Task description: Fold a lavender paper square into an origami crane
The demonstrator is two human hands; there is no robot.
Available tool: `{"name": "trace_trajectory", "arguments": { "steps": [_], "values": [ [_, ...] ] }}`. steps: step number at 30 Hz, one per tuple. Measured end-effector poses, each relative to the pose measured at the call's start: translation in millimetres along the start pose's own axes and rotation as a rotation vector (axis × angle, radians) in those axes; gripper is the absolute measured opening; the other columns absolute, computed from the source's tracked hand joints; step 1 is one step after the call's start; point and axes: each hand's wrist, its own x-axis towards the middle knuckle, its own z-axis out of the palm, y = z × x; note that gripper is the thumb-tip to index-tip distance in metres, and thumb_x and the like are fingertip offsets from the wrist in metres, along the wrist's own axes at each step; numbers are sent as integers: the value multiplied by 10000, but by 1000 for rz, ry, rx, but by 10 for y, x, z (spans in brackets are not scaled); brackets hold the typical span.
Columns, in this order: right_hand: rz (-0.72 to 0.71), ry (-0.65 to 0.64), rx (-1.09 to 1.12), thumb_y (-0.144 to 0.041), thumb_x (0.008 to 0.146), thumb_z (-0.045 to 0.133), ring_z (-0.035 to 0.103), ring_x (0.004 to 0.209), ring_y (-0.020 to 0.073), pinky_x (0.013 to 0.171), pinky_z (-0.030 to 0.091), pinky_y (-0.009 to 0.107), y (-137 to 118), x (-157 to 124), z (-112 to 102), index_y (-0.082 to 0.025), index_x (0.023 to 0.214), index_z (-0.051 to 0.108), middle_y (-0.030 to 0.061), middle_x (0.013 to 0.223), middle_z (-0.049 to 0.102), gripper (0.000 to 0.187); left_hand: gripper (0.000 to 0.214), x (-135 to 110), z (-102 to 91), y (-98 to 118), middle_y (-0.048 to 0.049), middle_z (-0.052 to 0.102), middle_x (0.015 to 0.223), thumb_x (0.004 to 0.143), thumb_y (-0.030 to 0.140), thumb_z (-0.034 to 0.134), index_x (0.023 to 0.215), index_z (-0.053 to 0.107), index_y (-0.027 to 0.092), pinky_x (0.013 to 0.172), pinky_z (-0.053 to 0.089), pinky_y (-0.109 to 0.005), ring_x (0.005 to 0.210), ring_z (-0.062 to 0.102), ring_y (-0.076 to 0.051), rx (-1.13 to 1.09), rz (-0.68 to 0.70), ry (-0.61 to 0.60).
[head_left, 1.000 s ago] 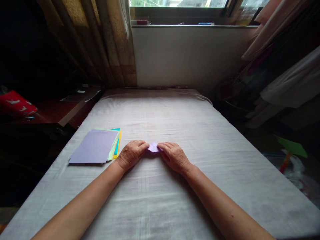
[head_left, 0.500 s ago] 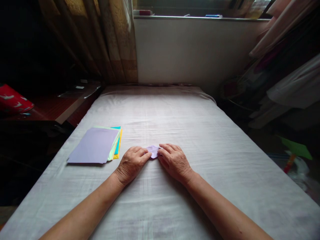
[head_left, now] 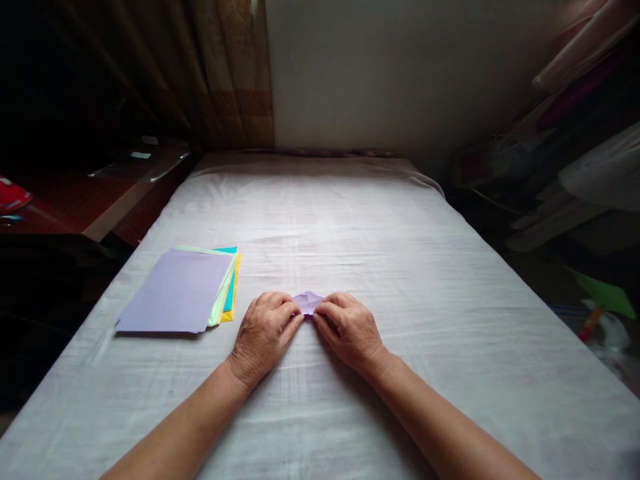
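A small folded piece of purple paper lies between my two hands, near the middle of the cloth-covered surface. My left hand pinches its left side between thumb and fingers. On the opposite side my right hand grips the paper the same way. The near edge of the paper is lifted or folded, with a darker strip beneath it. Fingertips hide both ends of it. Left of my left hand lies a stack of coloured paper sheets, purple on top, with pale green, blue and yellow edges showing.
A pale checked cloth covers the broad surface. At left stands a dark wooden table with a clear plastic sleeve. A curtain hangs at the back left. Clothes hang at right, above a green object.
The view has tipped down, so the window ledge is out of sight. My right fingers have closed more tightly on the purple paper, and its near edge now shows a fold.
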Motion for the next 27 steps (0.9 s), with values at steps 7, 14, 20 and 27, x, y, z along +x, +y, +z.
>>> {"name": "trace_trajectory", "arguments": {
  "steps": [7,14,20,27],
  "values": [
    [96,13,8,-243,908,565,598,791,175,726,436,276,-5,42,50,-215,770,636,36,825,641,158,107,38,0,10,-45,645,948,917,269,582,844,633,209,864,447,-383,921,561,-219,-25,-73,-40],
    [121,43,26,-239,899,586,598,781,175,718,427,282,-16,45,79,-213,773,632,32,824,643,136,144,75,19,23,-49,640,930,908,277,590,787,622,205,856,444,-389,913,553,-221,-43,-119,-36],
    [136,56,34,-237,896,577,595,787,181,726,433,291,-28,39,84,-220,747,623,36,822,644,156,172,88,19,38,-48,632,910,918,283,564,770,603,206,850,437,-389,902,544,-222,-33,-124,-42],
    [144,43,107,-237,891,589,598,816,185,763,442,295,-44,34,71,-238,862,677,32,855,655,93,149,85,26,41,-49,634,936,917,282,571,790,601,210,839,426,-383,914,536,-225,3,-115,-47]
  ]
}}
